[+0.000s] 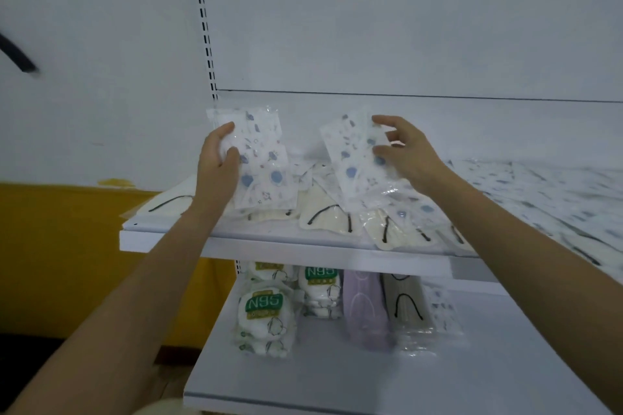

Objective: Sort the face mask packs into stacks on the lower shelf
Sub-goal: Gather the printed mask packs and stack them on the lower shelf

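Sitting below the upper shelf (269, 244) and nearest the viewer, the lower shelf (303, 377) is already carrying sorted groups. Two N95 stacks (264, 320) are standing under the upper shelf's left end. A lilac pack (365, 310), a grey pack with black loops (408, 313) and a printed stack (443, 310) are lying further right beneath it.

Along the upper shelf's front edge, cream masks (328, 217) are lying jumbled and overlapping. Just above them both hands are working. The left hand (217, 158) is gripping a printed pack (261, 158), possibly more than one, holding it upright over the upper shelf's left part. The right hand (409, 152) is pinching a second printed pack (350, 162), tilted, with its lower edge down among the jumble. Each grip is therefore grasping a printed pack, neither one released. Toward the upper shelf's right end, more loose printed packs (539, 192) are spreading out, blurred.

The gathering step appears to be in hand, with printed packs being collected off the upper shelf. The next move is calling for bringing the two packs together, squaring them, and lowering them below the upper shelf onto the printed stack, without dragging cream masks over the edge.
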`<state>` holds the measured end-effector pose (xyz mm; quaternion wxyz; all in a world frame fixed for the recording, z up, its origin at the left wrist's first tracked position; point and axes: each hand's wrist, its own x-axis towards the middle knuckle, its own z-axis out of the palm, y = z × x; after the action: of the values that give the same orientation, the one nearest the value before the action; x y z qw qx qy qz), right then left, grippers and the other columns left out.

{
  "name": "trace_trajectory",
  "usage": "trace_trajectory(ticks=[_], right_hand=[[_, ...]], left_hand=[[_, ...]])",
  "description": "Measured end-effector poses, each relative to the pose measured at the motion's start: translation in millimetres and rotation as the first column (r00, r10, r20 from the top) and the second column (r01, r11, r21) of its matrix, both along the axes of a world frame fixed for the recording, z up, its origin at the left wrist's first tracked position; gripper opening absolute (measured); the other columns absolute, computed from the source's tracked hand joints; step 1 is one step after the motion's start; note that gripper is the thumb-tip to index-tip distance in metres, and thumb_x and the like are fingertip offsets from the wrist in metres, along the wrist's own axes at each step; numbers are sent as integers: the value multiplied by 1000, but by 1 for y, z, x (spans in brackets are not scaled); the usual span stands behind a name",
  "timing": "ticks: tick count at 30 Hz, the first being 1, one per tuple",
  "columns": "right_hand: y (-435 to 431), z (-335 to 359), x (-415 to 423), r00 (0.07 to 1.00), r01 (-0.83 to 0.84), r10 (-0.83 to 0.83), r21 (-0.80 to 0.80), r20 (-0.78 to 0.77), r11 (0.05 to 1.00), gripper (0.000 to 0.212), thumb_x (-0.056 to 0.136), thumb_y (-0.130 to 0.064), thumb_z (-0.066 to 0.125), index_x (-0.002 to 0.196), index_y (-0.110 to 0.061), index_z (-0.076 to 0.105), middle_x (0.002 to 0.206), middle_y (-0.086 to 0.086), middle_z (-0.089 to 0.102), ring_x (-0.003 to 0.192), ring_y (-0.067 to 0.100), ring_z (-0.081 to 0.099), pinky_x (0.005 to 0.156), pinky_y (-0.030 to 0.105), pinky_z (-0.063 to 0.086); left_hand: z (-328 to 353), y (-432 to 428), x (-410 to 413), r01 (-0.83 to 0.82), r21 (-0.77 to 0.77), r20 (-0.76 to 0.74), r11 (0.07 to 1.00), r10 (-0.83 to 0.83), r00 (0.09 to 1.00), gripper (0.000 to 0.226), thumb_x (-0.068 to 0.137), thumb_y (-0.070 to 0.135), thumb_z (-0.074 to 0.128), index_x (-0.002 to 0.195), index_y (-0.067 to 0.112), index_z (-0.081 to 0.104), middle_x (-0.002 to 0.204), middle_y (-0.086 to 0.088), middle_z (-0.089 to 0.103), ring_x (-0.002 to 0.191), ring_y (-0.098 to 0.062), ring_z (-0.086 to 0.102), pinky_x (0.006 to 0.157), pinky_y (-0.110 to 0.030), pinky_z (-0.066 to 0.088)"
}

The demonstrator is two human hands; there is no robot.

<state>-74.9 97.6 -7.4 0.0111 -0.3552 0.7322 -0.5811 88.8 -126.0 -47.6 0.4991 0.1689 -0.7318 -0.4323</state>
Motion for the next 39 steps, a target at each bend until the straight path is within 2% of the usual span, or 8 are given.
trace_trajectory(ticks=[5, 9, 13, 19, 26, 30, 33, 39], right_hand=[[-14, 4, 31, 991, -95, 112, -216, 69, 972, 40, 88, 1, 57, 115, -29, 56, 89, 0, 42, 61, 12, 43, 39, 16, 33], [-49, -7, 53, 984, -176, 176, -165, -11, 971, 37, 87, -3, 61, 112, -29, 56, 91, -2, 45, 75, 12, 47, 63, 11, 43], [-69, -1, 44, 988, -143, 150, -163, 34, 976, 32, 89, -7, 61, 118, -19, 55, 93, 4, 51, 81, 17, 56, 72, 23, 55], [-98, -4, -10, 987, -55, 21, 217, 159, 975, 41, 89, -17, 62, 127, -10, 48, 104, 13, 54, 82, 20, 52, 67, 26, 49], [-157, -15, -40, 996, 56, -4, 616, -85, 786, 61, 91, -37, 57, 137, -2, 35, 126, 16, 50, 95, 27, 54, 70, 31, 44], [-182, -26, -45, 995, 58, 20, 731, -98, 680, 56, 82, -33, 70, 120, 3, 48, 104, 12, 56, 99, 30, 57, 77, 33, 47], [-186, -21, -46, 997, 47, 12, 746, -74, 664, 35, 84, -18, 69, 109, -3, 49, 72, 9, 47, 66, 23, 51, 56, 28, 42], [-167, -18, -74, 999, -16, -3, 397, 47, 918, 43, 84, 5, 60, 126, -5, 54, 114, 12, 53, 65, 17, 47, 44, 12, 39]], left_hand=[[15, 30, -17, 157, 89, -55, 984, -153, 987, 37, 97, 25, 49, 133, 17, 46, 131, 7, 47, 125, -8, 42, 105, -21, 32], [19, 40, -19, 160, 35, -39, 986, -159, 987, 49, 87, 14, 64, 132, 13, 46, 122, 9, 46, 116, -7, 44, 95, -11, 36], [18, 7, 5, 59, -54, -54, 997, -62, 997, 55, 85, 2, 63, 135, 13, 42, 133, 2, 45, 123, -10, 41, 105, -20, 33], [15, -47, 27, -62, -47, -45, 997, 60, 997, 56, 88, -2, 54, 139, 16, 38, 139, 6, 40, 129, -7, 36, 114, -32, 28], [8, -70, 9, -62, 7, 11, 998, 62, 998, 47, 90, 1, 52, 132, 21, 45, 129, 9, 44, 126, -15, 43, 110, -37, 34], [6, -76, -6, -28, -20, 54, 999, 29, 998, 47, 91, 1, 52, 134, 17, 43, 128, 10, 43, 121, -8, 41, 110, -32, 33], [6, -81, -12, -31, -8, 53, 999, 32, 998, 47, 91, 0, 51, 134, 16, 43, 128, 10, 43, 123, -8, 41, 109, -27, 33], [12, -89, -15, -70, 38, 42, 997, 68, 997, 46, 90, 0, 50, 134, 15, 43, 136, 1, 43, 127, -16, 41, 110, -31, 33]])
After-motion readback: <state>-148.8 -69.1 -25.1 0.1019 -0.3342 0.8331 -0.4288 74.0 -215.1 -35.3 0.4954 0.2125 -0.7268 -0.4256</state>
